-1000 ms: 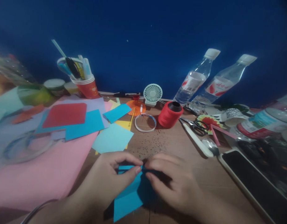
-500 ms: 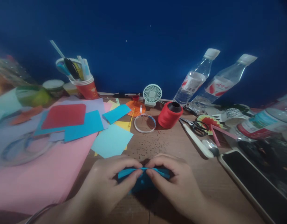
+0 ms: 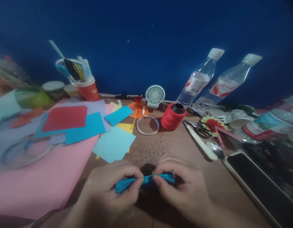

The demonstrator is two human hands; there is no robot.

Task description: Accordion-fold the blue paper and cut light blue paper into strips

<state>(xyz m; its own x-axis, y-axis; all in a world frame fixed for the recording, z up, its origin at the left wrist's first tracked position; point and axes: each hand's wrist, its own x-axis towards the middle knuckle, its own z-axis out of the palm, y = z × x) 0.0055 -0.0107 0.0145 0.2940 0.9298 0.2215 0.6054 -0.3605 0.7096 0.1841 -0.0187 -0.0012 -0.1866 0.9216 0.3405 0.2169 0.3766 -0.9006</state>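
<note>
A narrow strip of folded blue paper (image 3: 148,180) stretches between my two hands, just above the brown table. My left hand (image 3: 110,186) pinches it left of its middle, thumb against fingers, and the paper's left end fans out below the fingers. On the other side my right hand (image 3: 184,186) grips it the same way, with the right end partly covered by the fingers. Beyond the hands, small dark specks (image 3: 151,150) are scattered on the wood. A light blue sheet (image 3: 115,142) lies ahead of my left hand.
A clear ring (image 3: 147,125), a red thread spool (image 3: 173,116) and a small fan (image 3: 155,95) stand ahead. Scissors (image 3: 201,128), a white-handled knife (image 3: 201,144) and a phone (image 3: 256,183) lie right. Pink paper (image 3: 42,186) covers the left. Two bottles (image 3: 196,79) stand behind.
My hands have moved slightly apart along the blue paper, and more of its middle shows between them. The paper has tilted and sits a little lower.
</note>
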